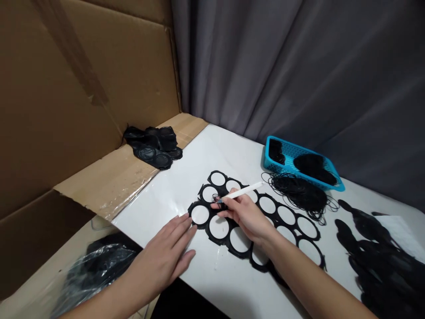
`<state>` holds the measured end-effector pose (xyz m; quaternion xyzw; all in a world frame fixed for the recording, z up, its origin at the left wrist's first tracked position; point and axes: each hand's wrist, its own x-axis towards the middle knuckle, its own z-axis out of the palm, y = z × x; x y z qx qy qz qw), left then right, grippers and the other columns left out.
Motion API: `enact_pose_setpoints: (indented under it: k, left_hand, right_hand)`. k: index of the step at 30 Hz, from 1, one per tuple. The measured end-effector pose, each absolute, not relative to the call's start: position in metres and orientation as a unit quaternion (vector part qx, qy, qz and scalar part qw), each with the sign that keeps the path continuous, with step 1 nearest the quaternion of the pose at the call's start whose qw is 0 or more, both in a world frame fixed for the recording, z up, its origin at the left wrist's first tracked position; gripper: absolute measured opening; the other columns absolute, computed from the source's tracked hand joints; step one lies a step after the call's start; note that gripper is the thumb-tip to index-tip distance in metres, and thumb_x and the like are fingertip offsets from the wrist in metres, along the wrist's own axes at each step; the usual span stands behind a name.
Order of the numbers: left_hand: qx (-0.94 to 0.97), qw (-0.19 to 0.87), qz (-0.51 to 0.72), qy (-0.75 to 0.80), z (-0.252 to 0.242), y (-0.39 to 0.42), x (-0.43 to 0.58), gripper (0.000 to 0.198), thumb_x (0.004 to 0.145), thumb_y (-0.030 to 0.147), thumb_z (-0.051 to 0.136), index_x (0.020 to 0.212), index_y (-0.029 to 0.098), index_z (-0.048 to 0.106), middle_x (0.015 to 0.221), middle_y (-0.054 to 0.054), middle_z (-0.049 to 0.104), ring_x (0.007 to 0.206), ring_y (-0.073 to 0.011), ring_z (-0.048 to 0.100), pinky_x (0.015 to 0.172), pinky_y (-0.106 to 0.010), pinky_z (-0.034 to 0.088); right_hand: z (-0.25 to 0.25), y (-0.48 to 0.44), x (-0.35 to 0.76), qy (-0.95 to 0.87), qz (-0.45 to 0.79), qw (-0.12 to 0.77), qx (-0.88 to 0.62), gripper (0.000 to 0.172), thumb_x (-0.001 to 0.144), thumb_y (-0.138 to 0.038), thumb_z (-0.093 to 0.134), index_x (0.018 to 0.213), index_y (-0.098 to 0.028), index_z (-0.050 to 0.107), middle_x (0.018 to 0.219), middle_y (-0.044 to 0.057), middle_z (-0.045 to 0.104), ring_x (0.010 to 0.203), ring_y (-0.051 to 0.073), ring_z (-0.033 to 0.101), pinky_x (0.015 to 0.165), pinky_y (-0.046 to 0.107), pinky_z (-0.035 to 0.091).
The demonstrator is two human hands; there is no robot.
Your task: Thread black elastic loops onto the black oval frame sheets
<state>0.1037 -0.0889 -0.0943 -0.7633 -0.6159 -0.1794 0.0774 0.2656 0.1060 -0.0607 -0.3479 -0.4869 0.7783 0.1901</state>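
Note:
A black rubber-like sheet (224, 219) with rows of large round holes lies on the white table, its surface showing through the holes. My right hand (244, 212) is closed round a slim white pen-like tool (247, 190), whose narrow grey tip points down-left at the sheet. Close to that tip is a small tangle of thin black strands (215, 198); whether my fingers also pinch it I cannot tell. My left hand (169, 248) lies flat with fingers stretched out, fingertips at the sheet's left edge. The right forearm hides part of the sheet.
A blue basket (270, 165) holding black pieces stands by the grey curtain. Before it lies a heap of thin black rings (299, 192). Flat black pieces (375, 257) cover the right side. Black holed scraps (154, 146) rest on cardboard (99, 186); a clear plastic bag (96, 270) sits lower left.

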Motion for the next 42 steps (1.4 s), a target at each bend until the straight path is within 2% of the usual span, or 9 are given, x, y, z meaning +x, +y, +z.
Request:
enact_pose_setpoints:
  k: [2, 3, 7, 10, 24, 31, 34, 39, 42]
  left_hand:
    - [-0.767, 0.075, -0.179, -0.612, -0.096, -0.090, 0.102, 0.043, 0.103, 0.034, 0.051, 0.140, 0.011, 0.054, 0.140, -0.017, 0.059, 0.135, -0.0313, 0.051, 0.109, -0.047, 0.049]
    - [-0.768, 0.074, -0.179, -0.610, -0.097, -0.090, 0.101, 0.044, 0.103, 0.033, 0.051, 0.140, 0.011, 0.054, 0.140, -0.017, 0.059, 0.135, -0.0315, 0.051, 0.110, -0.047, 0.049]
    - [-0.767, 0.079, -0.182, -0.610, -0.099, -0.090, 0.103, 0.042, 0.102, 0.031, 0.051, 0.139, 0.011, 0.056, 0.139, -0.016, 0.060, 0.134, -0.0314, 0.052, 0.110, -0.046, 0.048]
    - [-0.771, 0.089, -0.173, -0.607, -0.099, -0.090, 0.104, 0.041, 0.102, 0.029, 0.051, 0.138, 0.009, 0.056, 0.138, -0.017, 0.061, 0.133, -0.0317, 0.054, 0.110, -0.046, 0.049]
    - [-0.770, 0.120, -0.160, -0.605, -0.095, -0.088, 0.105, 0.043, 0.103, 0.027, 0.048, 0.142, 0.011, 0.053, 0.136, -0.014, 0.064, 0.129, -0.0289, 0.057, 0.110, -0.043, 0.047]
    - [-0.775, 0.146, -0.133, -0.601, -0.096, -0.088, 0.107, 0.041, 0.105, 0.026, 0.044, 0.141, 0.009, 0.054, 0.133, -0.013, 0.066, 0.125, -0.0285, 0.059, 0.110, -0.043, 0.042]
    - [-0.772, 0.149, -0.140, -0.602, -0.096, -0.087, 0.108, 0.040, 0.105, 0.025, 0.042, 0.139, 0.009, 0.055, 0.127, -0.011, 0.069, 0.123, -0.0276, 0.060, 0.110, -0.042, 0.041]
    - [-0.768, 0.149, -0.149, -0.604, -0.096, -0.086, 0.109, 0.036, 0.104, 0.022, 0.042, 0.133, 0.010, 0.060, 0.121, -0.010, 0.071, 0.120, -0.0267, 0.061, 0.109, -0.039, 0.042]
    - [-0.771, 0.141, -0.143, -0.605, -0.094, -0.086, 0.109, 0.037, 0.103, 0.019, 0.041, 0.133, 0.009, 0.060, 0.123, -0.010, 0.070, 0.120, -0.0269, 0.062, 0.109, -0.039, 0.043]
  right_hand:
    - [-0.062, 0.096, 0.260, -0.518, 0.778, 0.165, -0.315, 0.027, 0.083, -0.037, 0.072, 0.079, -0.020, 0.052, 0.092, 0.002, 0.066, 0.086, 0.016, 0.067, 0.082, 0.031, 0.053]
    - [-0.064, 0.091, 0.259, -0.554, 0.762, 0.150, -0.301, 0.025, 0.085, -0.036, 0.069, 0.078, -0.020, 0.051, 0.087, 0.001, 0.065, 0.083, 0.015, 0.065, 0.081, 0.030, 0.052]
    - [-0.067, 0.079, 0.258, -0.722, 0.627, 0.107, -0.272, 0.022, 0.091, -0.029, 0.059, 0.075, -0.022, 0.045, 0.069, -0.005, 0.050, 0.065, 0.012, 0.047, 0.063, 0.026, 0.039]
    - [-0.067, 0.075, 0.258, -0.774, 0.567, 0.096, -0.264, 0.023, 0.093, -0.027, 0.054, 0.074, -0.022, 0.042, 0.068, -0.006, 0.044, 0.063, 0.012, 0.040, 0.060, 0.027, 0.033]
    - [-0.067, 0.066, 0.256, -0.846, 0.465, 0.140, -0.222, 0.022, 0.094, -0.017, 0.050, 0.074, -0.022, 0.043, 0.081, 0.000, 0.052, 0.077, 0.016, 0.050, 0.073, 0.030, 0.038]
    - [-0.071, 0.066, 0.260, -0.856, 0.454, 0.149, -0.198, 0.023, 0.095, -0.015, 0.050, 0.075, -0.022, 0.041, 0.081, -0.001, 0.050, 0.074, 0.015, 0.049, 0.067, 0.028, 0.037]
    - [-0.072, 0.063, 0.264, -0.889, 0.406, 0.151, -0.148, 0.021, 0.094, -0.011, 0.048, 0.078, -0.022, 0.041, 0.083, 0.001, 0.053, 0.077, 0.017, 0.049, 0.068, 0.029, 0.039]
    - [-0.066, 0.065, 0.262, -0.958, 0.260, 0.110, -0.057, 0.016, 0.090, -0.005, 0.046, 0.090, -0.021, 0.049, 0.105, 0.010, 0.061, 0.092, 0.024, 0.051, 0.075, 0.035, 0.044]
    - [-0.062, 0.086, 0.253, -0.950, 0.259, 0.150, -0.094, 0.017, 0.095, -0.008, 0.042, 0.086, -0.022, 0.047, 0.098, 0.007, 0.061, 0.090, 0.023, 0.051, 0.075, 0.034, 0.042]
